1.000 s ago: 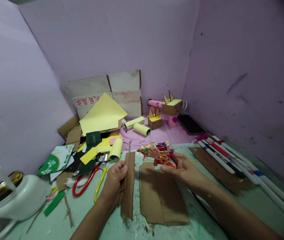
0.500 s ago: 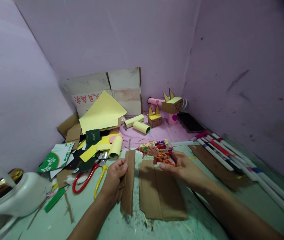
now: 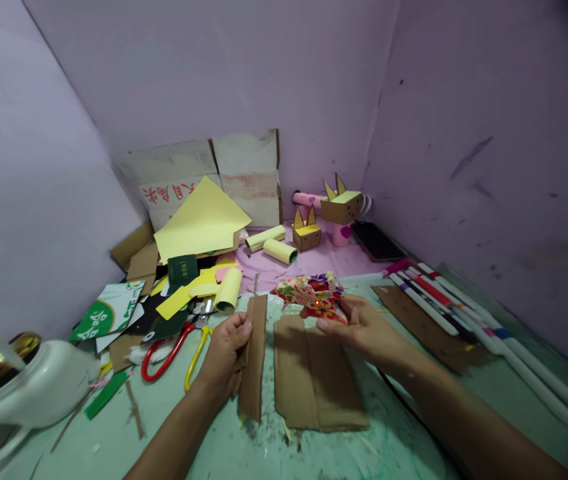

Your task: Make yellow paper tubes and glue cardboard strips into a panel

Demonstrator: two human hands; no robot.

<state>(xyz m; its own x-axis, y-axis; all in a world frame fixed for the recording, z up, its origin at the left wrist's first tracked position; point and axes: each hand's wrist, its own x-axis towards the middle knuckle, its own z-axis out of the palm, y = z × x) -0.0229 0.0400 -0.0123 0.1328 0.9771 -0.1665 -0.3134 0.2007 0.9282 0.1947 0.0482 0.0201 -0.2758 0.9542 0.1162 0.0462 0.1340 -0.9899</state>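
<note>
My left hand [image 3: 229, 343] is closed on narrow cardboard strips [image 3: 254, 363], which stand upright between thumb and fingers. My right hand [image 3: 359, 327] grips a glue gun [image 3: 311, 293] covered in a colourful floral pattern, with a small orange light on its side. The gun's nose points left, above the upper ends of the strips. Under the gun a creased rectangular cardboard piece [image 3: 319, 387] lies flat on the green table, apart from the strips. A cord runs from below my right hand toward the bottom right.
Scissors [image 3: 179, 353], paper scraps and yellow rolls [image 3: 279, 251] lie left and behind. Two cardboard animal heads [image 3: 307, 237] and a phone [image 3: 377, 241] are at the back. Markers [image 3: 434, 300] on cardboard are right. A white teapot-like vessel [image 3: 44, 387] stands left.
The whole view has shifted slightly, so everything sits a little up and left. Both hands keep their holds, and the strips and gun show hardly any other movement.
</note>
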